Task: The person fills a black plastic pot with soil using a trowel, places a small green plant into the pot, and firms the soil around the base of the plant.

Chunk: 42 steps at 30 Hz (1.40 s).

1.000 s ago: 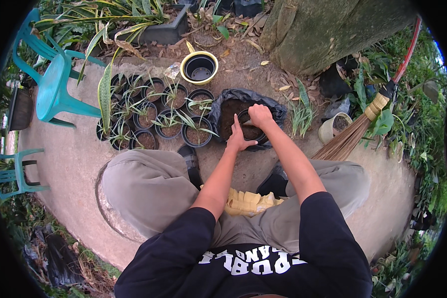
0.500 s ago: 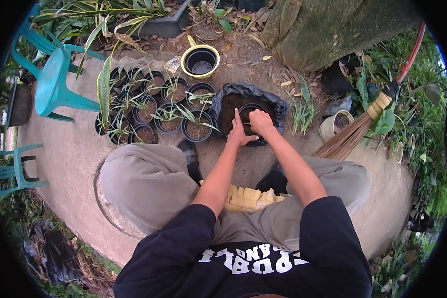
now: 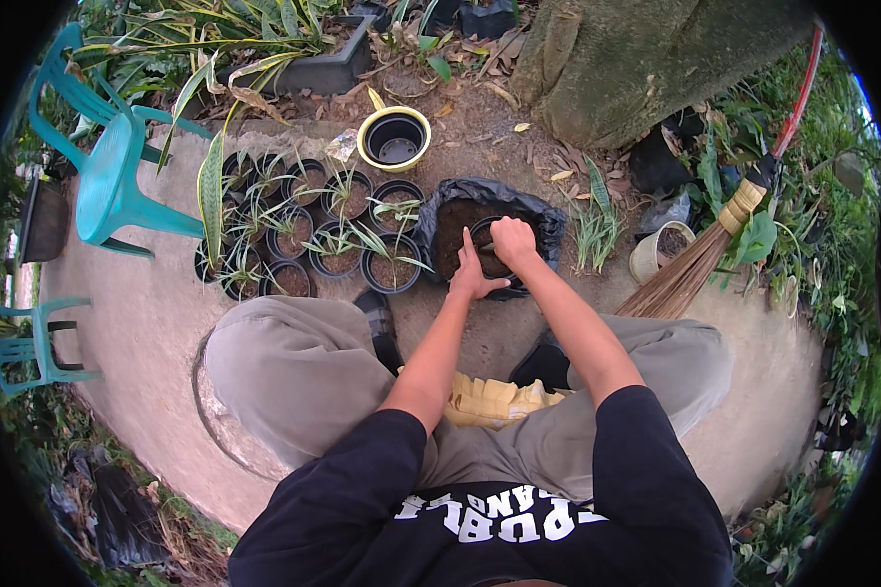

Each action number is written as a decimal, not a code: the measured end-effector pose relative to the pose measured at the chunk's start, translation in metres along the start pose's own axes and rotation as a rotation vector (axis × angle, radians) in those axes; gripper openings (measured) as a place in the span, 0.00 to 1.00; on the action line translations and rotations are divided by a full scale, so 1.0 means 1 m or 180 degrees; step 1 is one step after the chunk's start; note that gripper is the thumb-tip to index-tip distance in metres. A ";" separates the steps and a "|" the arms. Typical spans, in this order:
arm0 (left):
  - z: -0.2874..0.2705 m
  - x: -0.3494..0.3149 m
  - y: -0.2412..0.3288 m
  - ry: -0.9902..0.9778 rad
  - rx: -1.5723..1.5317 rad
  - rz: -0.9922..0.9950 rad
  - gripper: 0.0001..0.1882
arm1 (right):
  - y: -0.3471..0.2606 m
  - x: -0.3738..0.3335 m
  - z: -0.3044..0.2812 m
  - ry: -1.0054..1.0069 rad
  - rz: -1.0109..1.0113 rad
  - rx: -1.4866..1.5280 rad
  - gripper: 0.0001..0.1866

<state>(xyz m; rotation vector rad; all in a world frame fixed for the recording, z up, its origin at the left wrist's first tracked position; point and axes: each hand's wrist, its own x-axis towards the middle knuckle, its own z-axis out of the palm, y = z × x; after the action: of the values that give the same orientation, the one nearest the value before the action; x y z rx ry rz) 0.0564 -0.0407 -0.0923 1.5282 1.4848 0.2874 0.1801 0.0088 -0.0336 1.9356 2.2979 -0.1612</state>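
Note:
A round black plant pot [image 3: 486, 227] stands inside a black plastic bag [image 3: 550, 223] whose rolled sides surround dark soil [image 3: 452, 221]. My left hand [image 3: 471, 271] cups the pot's left and near side, the fingers along its wall and the thumb stretched along the near rim. Over the pot's right part my right hand [image 3: 513, 241] is closed in a fist. A thin, pale piece shows below that fist inside the pot, but its kind is too small to make out.
Several black pots with small striped plants [image 3: 392, 262] stand left of the bag. Beyond them is a yellow pot [image 3: 421, 154] with a black one inside. A broom [image 3: 695, 256], a whitish soil-filled pot [image 3: 648, 256] and loose seedlings [image 3: 593, 235] lie right. Green chairs [image 3: 117, 176] stand left.
The view has shifted slightly. Both hands stay at the pot in nearly the same pose, the right fist still over its inside.

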 end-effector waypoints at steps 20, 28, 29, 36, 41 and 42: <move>0.004 0.002 -0.004 0.0076 -0.0065 0.0164 0.80 | 0.012 0.000 0.005 -0.0057 0.0058 0.0085 0.06; 0.001 -0.003 0.000 -0.0078 -0.0003 0.0041 0.81 | 0.039 -0.015 -0.034 -0.0270 0.0465 0.0696 0.07; 0.000 -0.003 0.001 -0.0052 -0.0007 0.0039 0.81 | 0.043 -0.016 -0.044 -0.0348 0.0535 0.0782 0.08; 0.005 -0.004 0.002 0.0102 -0.0104 0.0089 0.80 | 0.109 -0.032 -0.091 -0.0274 0.0717 0.1810 0.18; 0.004 -0.006 0.000 0.0128 -0.0219 0.0152 0.80 | 0.119 -0.053 -0.084 -0.0066 0.0781 0.1978 0.19; 0.004 -0.006 0.000 0.0128 -0.0202 0.0165 0.80 | 0.120 -0.055 -0.078 -0.0013 0.0755 0.1975 0.19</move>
<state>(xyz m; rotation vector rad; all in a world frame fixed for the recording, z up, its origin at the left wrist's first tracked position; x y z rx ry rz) 0.0578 -0.0473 -0.0919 1.5195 1.4554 0.3943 0.3053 -0.0112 0.0532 2.4470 2.1513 -0.9442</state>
